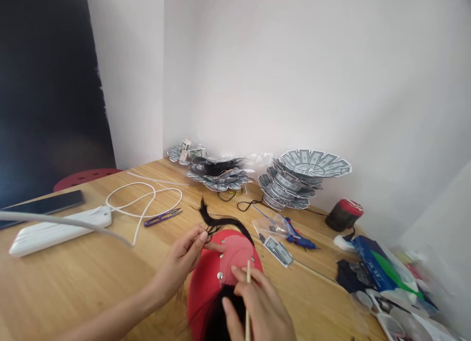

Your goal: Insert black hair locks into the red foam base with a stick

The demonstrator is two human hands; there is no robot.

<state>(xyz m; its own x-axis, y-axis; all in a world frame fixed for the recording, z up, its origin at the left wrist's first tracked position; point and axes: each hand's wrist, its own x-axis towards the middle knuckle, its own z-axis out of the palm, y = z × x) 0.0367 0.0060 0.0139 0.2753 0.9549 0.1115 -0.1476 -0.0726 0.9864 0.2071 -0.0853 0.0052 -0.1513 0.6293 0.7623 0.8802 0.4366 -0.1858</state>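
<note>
At the lower middle lies a red, rounded piece (206, 267) with a paler red upper part and several shiny round studs. A lock of black hair (235, 222) curves over its far edge, and a thicker mass of black hair (221, 311) covers its near part. My left hand (187, 250) pinches the lock between thumb and fingertips, beside the piece's upper left edge. Between the fingers of my right hand (261, 301) is a thin wooden stick (248, 292), held upright in view. Its fingertips rest on or just over the red surface.
Purple thread snips (162, 217) and a white cable (142, 216) lie left, near a white power strip (62, 231). Stacked banknote-print paper rings (294, 184) stand behind. A blue glue gun (300, 239), a printed paper strip (278, 251) and a cluttered pile (382, 272) lie right.
</note>
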